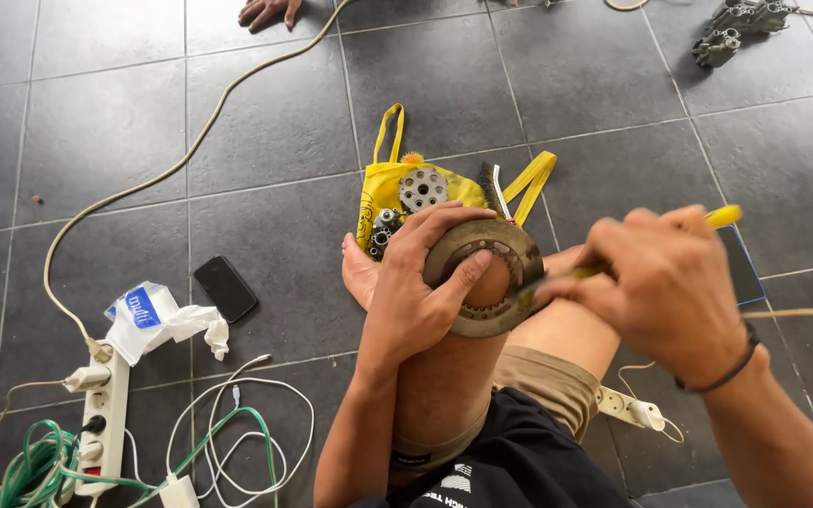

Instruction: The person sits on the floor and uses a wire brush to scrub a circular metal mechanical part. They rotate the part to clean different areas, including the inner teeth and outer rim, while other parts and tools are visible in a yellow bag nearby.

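My left hand (421, 287) grips a round, rusty metal clutch-type ring (510, 246) with inner teeth, pressed against my raised knee. My right hand (665, 282) holds a yellow-handled tool (725, 215), its tip touching the ring's right edge. Just beyond the ring a yellow cloth bag (380, 193) lies on the floor with a toothed sprocket (422, 188), small metal parts and a wire brush (493, 186) on it. My bare foot (358, 273) rests beside the bag.
A black phone (225, 288) and a crumpled white plastic wrapper (157, 318) lie on the dark tiles at left. A white power strip (103, 414) with green and white cables sits lower left. Metal engine parts (741, 28) lie top right. Another person's hand (268, 11) shows at the top edge.
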